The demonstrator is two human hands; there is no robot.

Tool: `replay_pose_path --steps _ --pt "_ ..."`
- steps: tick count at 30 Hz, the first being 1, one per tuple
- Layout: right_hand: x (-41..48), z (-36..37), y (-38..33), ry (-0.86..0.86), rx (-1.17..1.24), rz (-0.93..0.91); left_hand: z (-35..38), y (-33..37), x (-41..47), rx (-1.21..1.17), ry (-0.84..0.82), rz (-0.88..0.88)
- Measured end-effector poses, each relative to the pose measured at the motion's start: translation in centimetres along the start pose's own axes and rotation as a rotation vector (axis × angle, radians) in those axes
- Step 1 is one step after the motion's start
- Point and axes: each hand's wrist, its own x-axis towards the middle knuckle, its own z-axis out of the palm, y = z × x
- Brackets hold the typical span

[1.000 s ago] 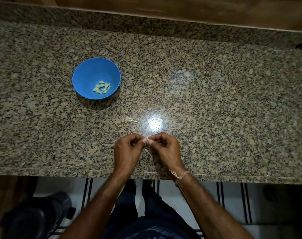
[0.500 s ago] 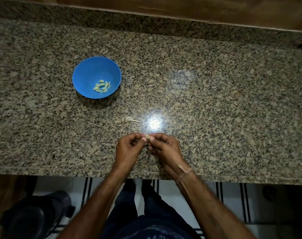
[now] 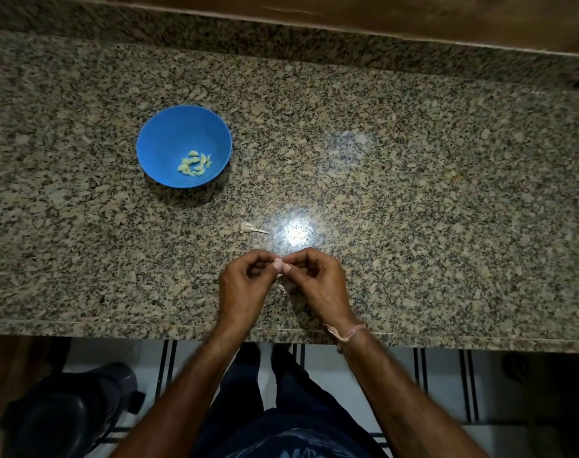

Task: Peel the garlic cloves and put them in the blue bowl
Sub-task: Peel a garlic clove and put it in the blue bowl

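Head view, looking down on a speckled granite worktop (image 3: 413, 180). The left hand (image 3: 245, 285) and the right hand (image 3: 318, 282) meet near the front edge of the worktop, fingers curled, thumb tips and forefinger tips pressed together around a garlic clove (image 3: 279, 261). Only a small pale, pinkish-white sliver of the clove shows between the fingertips; its shape and how much skin it carries cannot be told. Both hands pinch it, held just above the stone. A pale scrap of skin (image 3: 281, 287) shows just below the fingertips, between the 2 hands; whether it hangs or lies on the worktop cannot be told.

The blue bowl (image 3: 169, 133) stands upright on the worktop, well apart from the hands, to the left and farther back. It is round, plain and bright blue. In its bottom, toward the near right side, lies a cluster of peeled cloves (image 3: 195, 164): small, pale yellow-green, crescent-shaped, touching one another.

Between bowl and hands, nearer the hands, a dry papery garlic stem piece (image 3: 251, 229) lies flat on the stone, with a thin point toward the right. A bright lamp reflection (image 3: 296, 233) sits just beside it. A thread band (image 3: 347, 333) circles the right wrist.
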Motion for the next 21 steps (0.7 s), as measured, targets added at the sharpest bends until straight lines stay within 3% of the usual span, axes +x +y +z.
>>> replay_pose_path --steps 4,8,11,17,21 --pt "-0.1 0.0 0.0 -0.001 0.016 -0.022 -0.3 0.4 -0.1 0.064 0.017 0.060" --pt "-0.1 0.0 -0.2 0.012 0.024 -0.029 -0.2 -0.2 0.3 -0.022 0.093 -0.062" --pt "-0.1 -0.1 -0.3 0.027 0.073 0.022 -0.2 -0.6 0.3 0.080 0.136 -0.045" --pt "-0.3 0.1 -0.3 0.056 0.184 0.115 0.1 -0.1 -0.2 -0.031 0.011 -0.046" --pt "-0.5 0.3 -0.4 0.039 0.218 0.168 0.0 -0.4 0.1 0.073 0.046 0.016"
